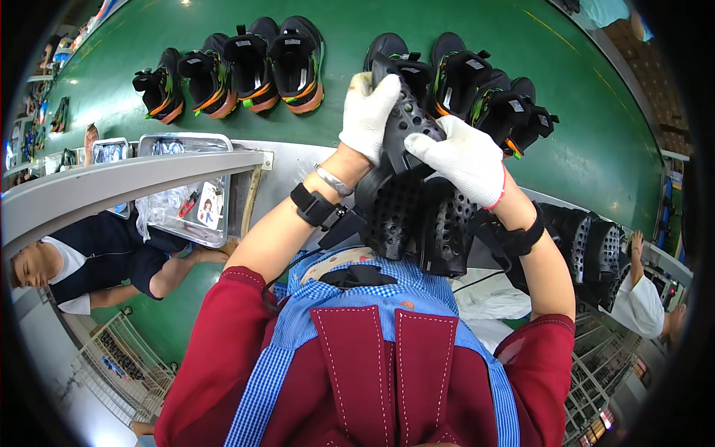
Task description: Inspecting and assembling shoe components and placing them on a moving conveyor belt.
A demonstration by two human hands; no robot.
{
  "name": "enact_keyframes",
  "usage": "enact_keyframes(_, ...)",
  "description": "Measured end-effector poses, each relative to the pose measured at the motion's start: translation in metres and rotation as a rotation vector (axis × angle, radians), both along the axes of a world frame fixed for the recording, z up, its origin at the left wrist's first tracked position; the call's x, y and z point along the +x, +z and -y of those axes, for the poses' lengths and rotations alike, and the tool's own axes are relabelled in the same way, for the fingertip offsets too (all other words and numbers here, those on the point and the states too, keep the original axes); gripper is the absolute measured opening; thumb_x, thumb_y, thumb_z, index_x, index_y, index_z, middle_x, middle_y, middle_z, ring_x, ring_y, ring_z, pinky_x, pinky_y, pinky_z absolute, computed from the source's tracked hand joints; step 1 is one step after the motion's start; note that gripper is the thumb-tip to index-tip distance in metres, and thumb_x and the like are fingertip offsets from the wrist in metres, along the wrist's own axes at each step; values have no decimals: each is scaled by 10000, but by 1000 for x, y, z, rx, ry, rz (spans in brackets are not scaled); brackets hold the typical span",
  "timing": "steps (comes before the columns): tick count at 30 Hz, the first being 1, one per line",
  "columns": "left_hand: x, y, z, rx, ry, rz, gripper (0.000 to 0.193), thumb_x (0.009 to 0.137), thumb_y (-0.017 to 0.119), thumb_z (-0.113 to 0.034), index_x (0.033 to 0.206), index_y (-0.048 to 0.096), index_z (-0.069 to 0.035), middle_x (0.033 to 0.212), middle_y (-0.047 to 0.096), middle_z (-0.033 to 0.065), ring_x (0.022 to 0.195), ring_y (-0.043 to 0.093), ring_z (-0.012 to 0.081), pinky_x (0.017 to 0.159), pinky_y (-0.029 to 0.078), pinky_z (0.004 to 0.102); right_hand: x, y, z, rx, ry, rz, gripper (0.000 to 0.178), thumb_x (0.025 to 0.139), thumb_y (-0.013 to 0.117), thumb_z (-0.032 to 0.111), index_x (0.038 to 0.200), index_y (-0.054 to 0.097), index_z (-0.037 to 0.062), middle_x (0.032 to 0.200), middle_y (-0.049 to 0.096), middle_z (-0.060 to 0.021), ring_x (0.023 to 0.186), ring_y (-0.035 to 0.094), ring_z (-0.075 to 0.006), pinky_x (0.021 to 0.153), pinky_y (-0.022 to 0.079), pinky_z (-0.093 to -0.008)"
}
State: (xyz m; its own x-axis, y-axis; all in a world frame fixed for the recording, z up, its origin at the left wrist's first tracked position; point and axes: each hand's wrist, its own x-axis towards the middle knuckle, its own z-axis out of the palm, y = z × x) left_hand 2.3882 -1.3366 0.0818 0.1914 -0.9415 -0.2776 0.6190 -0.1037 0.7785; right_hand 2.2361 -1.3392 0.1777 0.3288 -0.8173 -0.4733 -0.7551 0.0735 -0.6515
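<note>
head view: both gloved hands gripped one black perforated shoe upper [406, 123], long axis toward 12 o'clock; left hand [369, 112] at 10, right hand [465, 160] at 4.

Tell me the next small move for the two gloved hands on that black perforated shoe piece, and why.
Probably set the black perforated shoe piece down on the green conveyor belt. Both the left hand and right hand grip it above the belt, right beside the row of shoes already lined up there.
</note>
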Motion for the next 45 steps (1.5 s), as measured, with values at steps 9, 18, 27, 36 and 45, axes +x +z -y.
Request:
enact_keyframes(9,28,-19,4,-192,-851,1353,282,850,570,-296,1014,661,-86,1030,672,120,1004,615,333,879,487,377,-12,-19,43,-199,304,-456,545,815,531,470,771,672,-54,669,627,-243,740,671,-348,709,515,-403)
enact_keyframes(18,15,-57,8,-236,-823,1497,347,843,641,-344,1051,679,-68,1069,655,121,977,629,315,838,507,382,41,-94,90,-467,490,-493,301,853,513,250,894,713,29,912,676,-221,844,667,-372,752,522,-431)
enact_keyframes(27,5,-50,27,184,-1072,1454,308,808,629,-319,1021,689,-104,1028,682,180,945,654,358,805,523,408,55,-117,76,-465,448,-473,310,883,560,289,894,681,4,900,675,-227,852,658,-392,760,520,-457)
enact_keyframes(36,-11,-62,61,217,-1464,1610,357,805,607,-351,1075,697,-134,1108,678,141,1008,649,318,853,506,379,59,-146,101,-796,584,-484,171,775,576,120,905,672,64,828,674,-179,748,670,-354,648,533,-423)
enact_keyframes(45,-31,-36,66,158,-1556,1747,367,799,584,-281,1116,678,-122,1202,646,133,1077,633,314,893,500,390,26,-139,107,-471,571,-325,248,840,523,202,909,692,34,866,675,-204,813,660,-369,716,518,-424)
